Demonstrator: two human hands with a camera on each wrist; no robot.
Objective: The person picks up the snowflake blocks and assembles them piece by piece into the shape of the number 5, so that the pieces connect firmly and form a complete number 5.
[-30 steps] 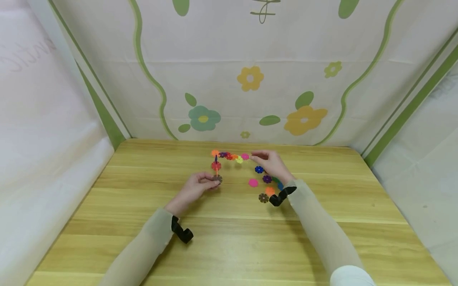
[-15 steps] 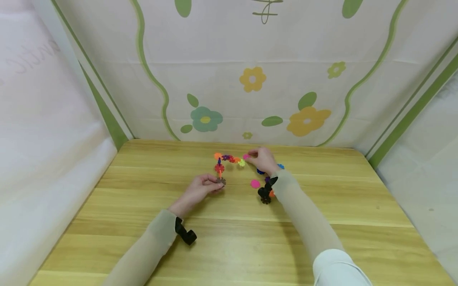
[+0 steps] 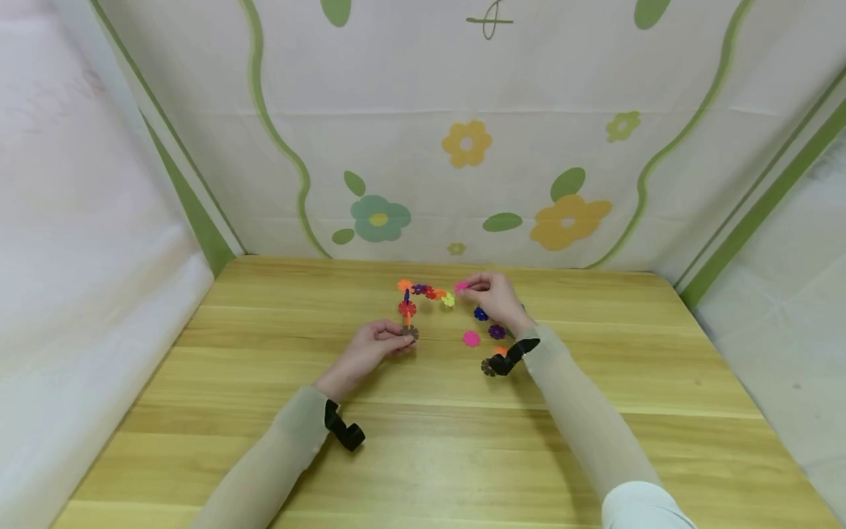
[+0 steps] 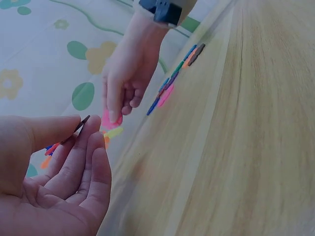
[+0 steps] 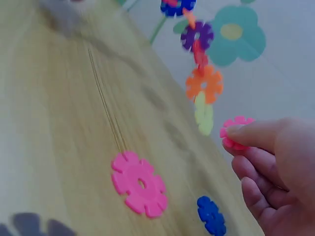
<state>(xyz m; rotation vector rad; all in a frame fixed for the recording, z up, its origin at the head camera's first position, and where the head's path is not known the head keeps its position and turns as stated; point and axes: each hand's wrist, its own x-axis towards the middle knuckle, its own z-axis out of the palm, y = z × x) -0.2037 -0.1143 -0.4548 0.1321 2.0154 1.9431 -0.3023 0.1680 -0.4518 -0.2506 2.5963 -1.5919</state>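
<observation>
My left hand (image 3: pixel 370 353) pinches a brown notched plastic disc (image 3: pixel 410 334) between thumb and fingers. From that disc runs a linked chain, through a red disc (image 3: pixel 407 308) up to an orange disc (image 3: pixel 405 285), then rightward past a purple disc (image 5: pixel 197 36) and another orange disc (image 5: pixel 204 84) to a yellow disc (image 5: pixel 204 113) at its end. The chain is held above the table. My right hand (image 3: pixel 496 297) pinches a pink notched disc (image 5: pixel 235 132) between thumb and fingertips. A small gap separates this pink disc from the yellow one in the right wrist view.
Loose discs lie on the wooden table (image 3: pixel 423 455) beneath my right hand: pink (image 3: pixel 471 339), blue (image 3: pixel 481 314), purple (image 3: pixel 496 332), orange (image 3: pixel 501 351) and brown (image 3: pixel 488 366). The right forearm covers some others. A flowered cloth (image 3: pixel 396 147) rises behind the table.
The pink disc in my right hand was right against the yellow end disc and now sits slightly right of it. My right fingers have closer hold of it. The left hand stays nearly in place.
</observation>
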